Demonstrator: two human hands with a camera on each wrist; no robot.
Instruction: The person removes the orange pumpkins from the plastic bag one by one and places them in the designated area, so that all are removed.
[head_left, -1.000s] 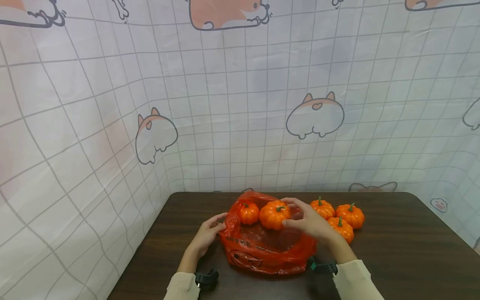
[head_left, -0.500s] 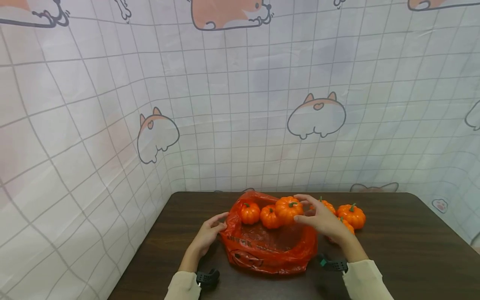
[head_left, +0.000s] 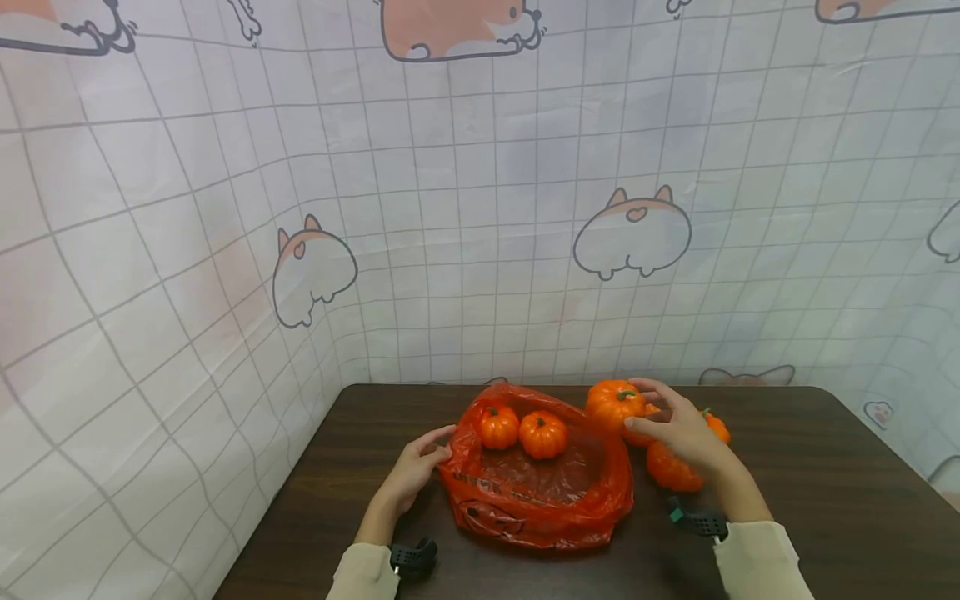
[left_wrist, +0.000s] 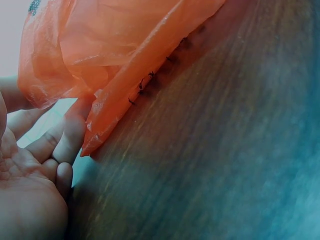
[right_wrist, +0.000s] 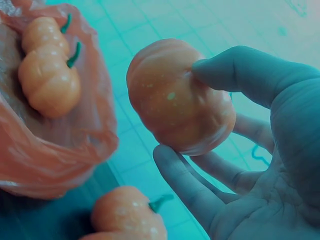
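Note:
A red plastic bag (head_left: 540, 521) lies with its mouth spread on the table, two small orange pumpkins (head_left: 498, 427) inside. At the bag's left edge my left hand (head_left: 411, 471) pinches the plastic; in the left wrist view its fingers (left_wrist: 72, 135) curl by the bag's edge. My right hand (head_left: 682, 429) holds another small pumpkin (head_left: 611, 404) between thumb and fingers, raised by the bag's right rim. The right wrist view shows this pumpkin (right_wrist: 172, 95) off the table, its stem out of sight. Behind and below the right hand are more pumpkins (head_left: 673, 468), partly hidden by it.
The dark wooden table (head_left: 810, 483) extends to the right of the pumpkins. A white grid-patterned cloth (head_left: 510, 250) with cartoon dogs hangs behind and at the sides. Black straps (head_left: 412, 557) with small devices sit on both wrists.
My right hand has lifted the pumpkin from over the bag's inside and carried it right, past the rim. The two pumpkins in the bag and my left hand have stayed put.

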